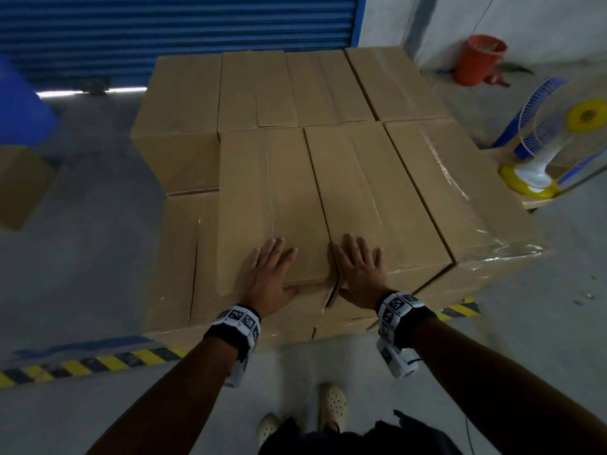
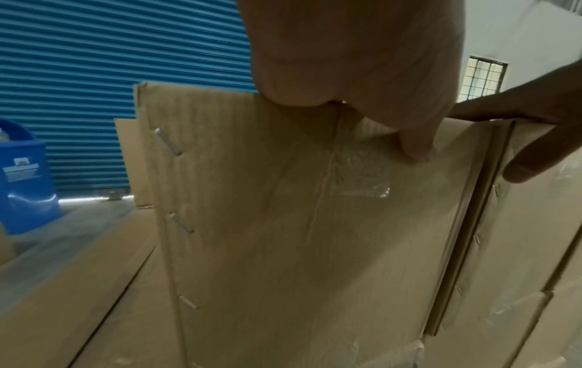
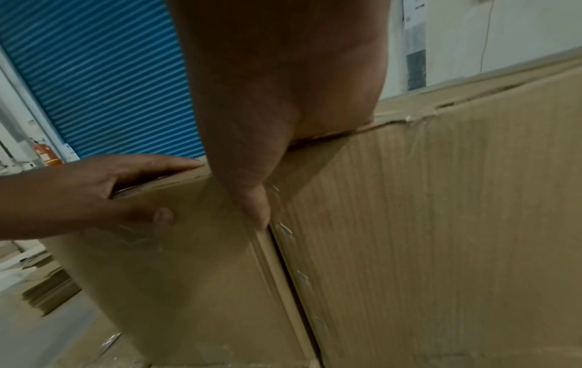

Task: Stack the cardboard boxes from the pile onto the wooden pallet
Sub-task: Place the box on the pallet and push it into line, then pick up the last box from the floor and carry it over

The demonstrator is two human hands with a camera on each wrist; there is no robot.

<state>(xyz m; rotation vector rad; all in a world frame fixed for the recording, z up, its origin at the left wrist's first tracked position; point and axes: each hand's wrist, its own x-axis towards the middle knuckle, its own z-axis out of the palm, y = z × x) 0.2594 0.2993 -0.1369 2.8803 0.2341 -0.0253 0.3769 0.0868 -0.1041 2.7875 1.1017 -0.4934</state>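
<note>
Risk: the left box [image 1: 272, 205] overhangs the stack's front edge a little and could tip or slide off if pushed unevenly; my judgement, since both hands press only at its near end.
Cause: no layer beneath its left side is level with it. The lower box [image 1: 177, 257] to its left sits a step down, so a sideways shove would carry it off the tier.
Second risk: the seam between the left box and the middle box [image 1: 368, 198] may stay open or pinch a thumb; the right thumb lies right in that gap in the right wrist view.
Left hand [image 1: 266, 274]: flat on top of the left box at its near end, fingers [image 1: 279, 247] spread, thumb hooked over the front face.
Right hand [image 1: 359, 270]: flat on the middle box's near corner, fingers straight and spread.
Boxes: top tier of the stack, side by side, touching or nearly so.
Pallet: hidden under the stack; cannot tell.
</note>
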